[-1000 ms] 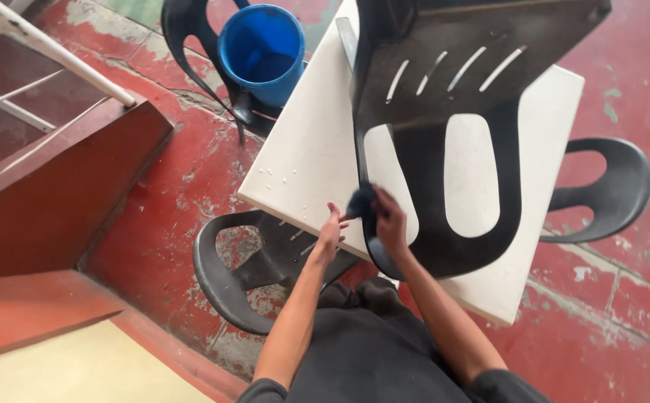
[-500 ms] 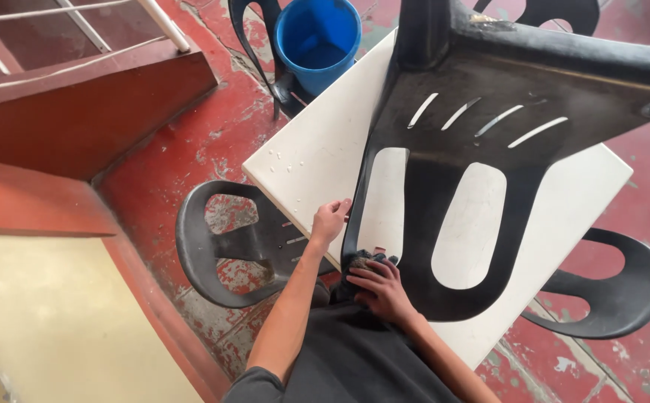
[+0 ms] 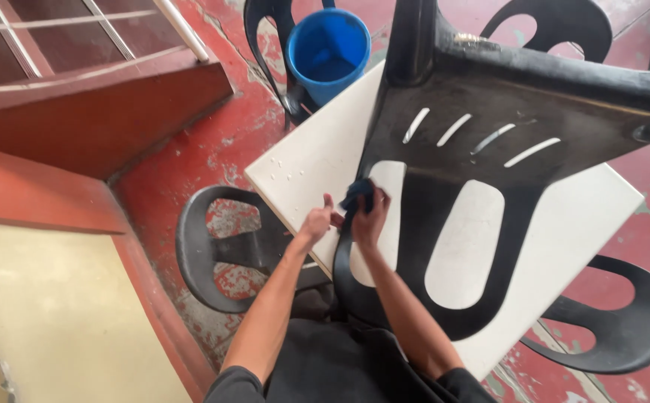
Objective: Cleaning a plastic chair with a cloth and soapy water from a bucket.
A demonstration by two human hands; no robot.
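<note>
Two bare hands are working on an upturned black plastic chair (image 3: 489,149) lying on a white table (image 3: 317,164). The right hand (image 3: 369,216) is clamping a dark blue cloth (image 3: 358,192) against the chair's backrest edge; just left of it, the left hand (image 3: 316,222) is touching the table edge, fingers loosely curled.

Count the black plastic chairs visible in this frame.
4: one upturned on the white table under both hands, one left of the table, one lower right, one beside the blue bucket. Others may sit hidden.
</note>
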